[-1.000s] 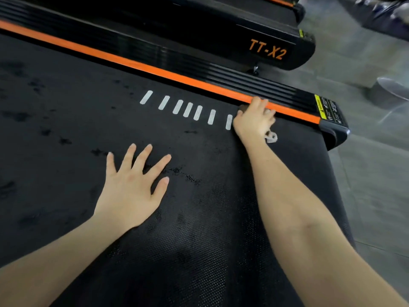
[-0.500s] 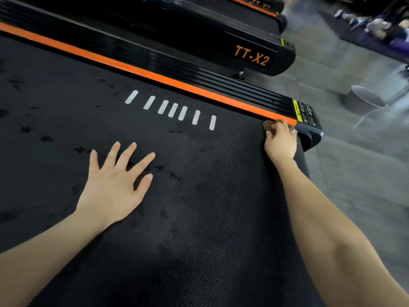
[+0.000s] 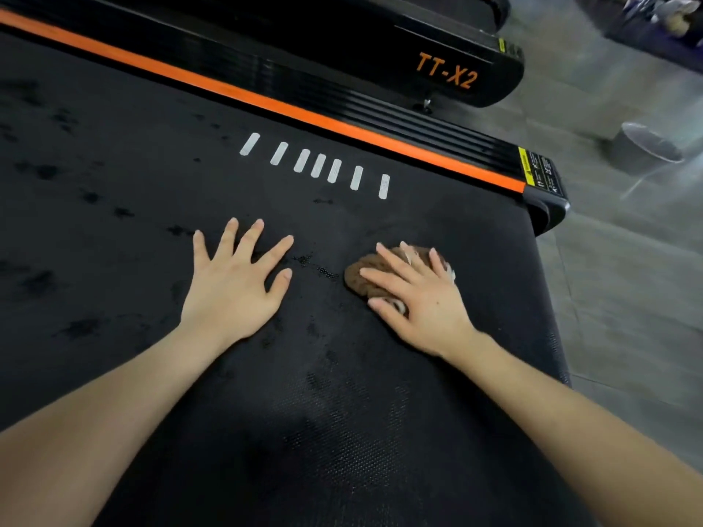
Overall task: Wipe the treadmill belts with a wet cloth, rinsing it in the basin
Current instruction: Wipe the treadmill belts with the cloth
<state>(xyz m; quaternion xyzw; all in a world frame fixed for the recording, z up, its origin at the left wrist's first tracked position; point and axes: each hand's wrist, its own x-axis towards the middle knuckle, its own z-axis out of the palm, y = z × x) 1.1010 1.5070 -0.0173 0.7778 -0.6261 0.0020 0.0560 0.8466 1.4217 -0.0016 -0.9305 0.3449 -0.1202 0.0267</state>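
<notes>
1. The left hand [image 3: 232,287] lies flat on the black textured treadmill belt [image 3: 114,260], fingers [image 3: 249,241] spread, holding nothing; let it only brace.
2. The right hand [image 3: 422,298] presses the crumpled brown cloth [image 3: 359,277] on the belt with straight fingers; keep even pressure and overlapping strokes across the dark spots [image 3: 38,283].
3. Far right, a blurred grey round basin [image 3: 646,146], probably, stands on the floor [image 3: 627,279].

Grey tiled floor [image 3: 627,283] with thin pale joints running along the right side, soft even light giving it a dull sheen, dark purple low surface [image 3: 643,36] at far right corner, blurred pale clutter [image 3: 673,11] on top
</notes>
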